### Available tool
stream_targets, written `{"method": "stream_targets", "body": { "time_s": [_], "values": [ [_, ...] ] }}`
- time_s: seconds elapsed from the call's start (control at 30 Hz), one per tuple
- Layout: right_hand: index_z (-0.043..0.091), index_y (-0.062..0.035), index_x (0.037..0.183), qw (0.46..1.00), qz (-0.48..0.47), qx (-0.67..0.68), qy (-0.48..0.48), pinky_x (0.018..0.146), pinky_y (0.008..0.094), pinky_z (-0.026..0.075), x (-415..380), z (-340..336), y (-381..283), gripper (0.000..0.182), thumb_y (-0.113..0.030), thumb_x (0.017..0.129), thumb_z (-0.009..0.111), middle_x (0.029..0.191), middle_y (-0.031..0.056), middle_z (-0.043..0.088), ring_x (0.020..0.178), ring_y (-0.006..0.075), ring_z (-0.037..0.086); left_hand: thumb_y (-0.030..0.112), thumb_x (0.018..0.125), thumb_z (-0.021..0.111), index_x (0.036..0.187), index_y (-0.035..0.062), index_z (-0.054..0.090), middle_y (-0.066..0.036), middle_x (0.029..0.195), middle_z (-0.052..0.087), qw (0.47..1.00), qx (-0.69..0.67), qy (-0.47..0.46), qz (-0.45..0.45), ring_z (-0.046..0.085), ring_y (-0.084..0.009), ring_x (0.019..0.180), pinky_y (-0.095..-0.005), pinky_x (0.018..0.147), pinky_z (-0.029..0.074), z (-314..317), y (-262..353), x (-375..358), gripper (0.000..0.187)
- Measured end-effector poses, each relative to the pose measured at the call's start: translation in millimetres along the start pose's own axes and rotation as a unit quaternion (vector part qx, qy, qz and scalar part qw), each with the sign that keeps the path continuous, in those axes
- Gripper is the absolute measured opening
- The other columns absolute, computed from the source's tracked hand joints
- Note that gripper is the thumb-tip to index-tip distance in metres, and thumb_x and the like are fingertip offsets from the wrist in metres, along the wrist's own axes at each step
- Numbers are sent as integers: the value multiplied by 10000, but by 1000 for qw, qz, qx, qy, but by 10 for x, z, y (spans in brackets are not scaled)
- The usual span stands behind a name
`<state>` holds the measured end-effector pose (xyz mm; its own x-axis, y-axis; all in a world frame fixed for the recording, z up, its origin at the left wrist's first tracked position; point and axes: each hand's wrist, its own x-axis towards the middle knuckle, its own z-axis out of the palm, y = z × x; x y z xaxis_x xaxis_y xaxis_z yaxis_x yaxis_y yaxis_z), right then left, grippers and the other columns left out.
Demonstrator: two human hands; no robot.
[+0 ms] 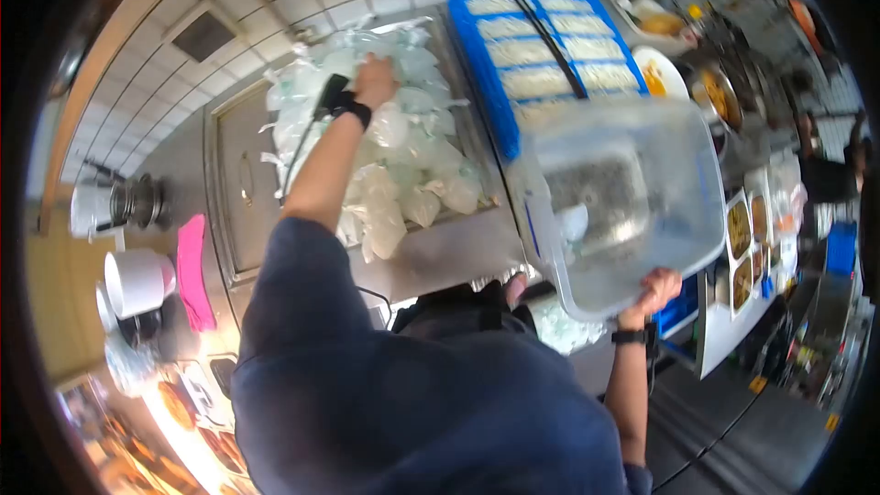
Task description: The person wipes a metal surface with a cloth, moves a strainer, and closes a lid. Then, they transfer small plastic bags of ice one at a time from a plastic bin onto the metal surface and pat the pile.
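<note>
Many knotted, pale see-through plastic bags (417,151) lie heaped on a metal tray on the steel counter. My left hand (374,82) reaches to the far part of this heap, its fingers curled down on a bag; the fingertips are partly hidden. My right hand (656,294) grips the near rim of a large clear plastic tub (605,284). The tub is tilted towards me, and a single small bag (573,222) rests inside it, at its left side.
Behind the tub, a blue crate (507,119) holds rows of white wrapped packs, with dark tongs (550,41) across them. Food pans (739,229) stand at the right. A pink cloth (193,270) and a white container (137,281) are at the left. More bags (570,328) sit below the counter edge.
</note>
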<state>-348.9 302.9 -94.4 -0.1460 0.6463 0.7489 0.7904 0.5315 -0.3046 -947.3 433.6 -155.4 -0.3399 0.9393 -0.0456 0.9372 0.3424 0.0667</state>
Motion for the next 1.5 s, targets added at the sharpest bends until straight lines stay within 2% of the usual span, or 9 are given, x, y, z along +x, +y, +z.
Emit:
{"method": "stream_targets", "body": {
  "time_s": [0.1, 0.47, 0.63, 0.73, 0.77, 0.83, 0.97, 1.43, 1.5],
  "values": [
    [449, -109, 618, 999, -53, 3, -7, 776, 398, 333, 83, 8, 27, 234, -303, 746, 418, 753, 85, 518, 796, 270, 480, 197, 732, 666, 1181, 59, 485, -331, 1257, 354, 967, -91, 228, 70, 504, -437, 1025, -432, 853, 455, -501, 353, -314, 503],
    [439, -134, 621, 994, -88, 33, 62, 704, 443, 320, 159, 111, -66, 246, -318, 777, 393, 704, 73, 504, 721, 274, 474, 255, 787, 577, 844, 12, 586, -141, 720, 567, 769, -229, -134, 582, 552, -334, 720, -419, 659, 440, -1554, 3080, -1637, 250],
    [458, -102, 600, 983, -93, 87, 134, 611, 393, 326, 190, 132, -91, 143, -186, 533, 553, 677, 63, 507, 652, 265, 486, 242, 635, 722, 1057, 89, 573, -176, 1041, 551, 731, 147, -306, 592, 565, -350, 888, -432, 708, 479, -683, 3605, -2026, 473],
    [475, -114, 614, 978, -96, 89, 162, 608, 360, 341, 227, 96, -93, 95, -184, 580, 529, 664, 41, 483, 668, 235, 482, 268, 676, 662, 1205, 188, 505, -119, 1283, 416, 666, 248, -142, 689, 445, -335, 1116, -477, 805, 431, -499, 3687, -2076, 558],
    [482, -121, 612, 969, -170, -174, -41, 629, 352, 354, -96, 333, 16, 69, -176, 623, 522, 667, 39, 478, 651, 234, 464, 294, 746, 583, 1258, 183, 458, -106, 1328, 388, 637, 277, -107, 711, 378, -295, 1208, -493, 879, 388, -3, 3568, -1848, 539],
    [485, -120, 621, 985, -78, 119, 96, 664, 366, 376, 362, -127, -209, 78, -151, 670, 538, 673, 41, 472, 657, 232, 452, 321, 677, 634, 1246, 152, 467, -135, 1350, 354, 643, 227, -120, 722, 299, -281, 1263, -500, 950, 328, 109, 3513, -1669, 617],
    [469, -91, 652, 983, -84, 148, 71, 707, 382, 379, 415, -273, -175, 73, -124, 655, 534, 710, 71, 461, 710, 247, 468, 341, 570, 727, 1192, 173, 531, -180, 1303, 392, 612, 195, -165, 748, 284, -314, 1272, -508, 967, 327, -190, 3647, -1640, 674],
    [525, -103, 621, 975, -112, 109, 155, 580, 375, 379, 280, 38, -49, 146, -206, 516, 513, 692, 56, 513, 657, 246, 524, 178, 755, 523, 746, 42, 541, -161, 589, 579, 789, 95, -50, 605, 592, -316, 536, -437, 484, 455, -771, 3606, -1786, 137],
    [456, -87, 611, 985, -91, 69, 127, 563, 390, 317, 235, 69, -73, 148, -222, 569, 502, 669, 84, 487, 631, 268, 467, 159, 778, 556, 860, 17, 508, -191, 746, 590, 816, -32, -93, 570, 576, -377, 727, -482, 689, 429, -1216, 3443, -1762, 172]
  ]
}}
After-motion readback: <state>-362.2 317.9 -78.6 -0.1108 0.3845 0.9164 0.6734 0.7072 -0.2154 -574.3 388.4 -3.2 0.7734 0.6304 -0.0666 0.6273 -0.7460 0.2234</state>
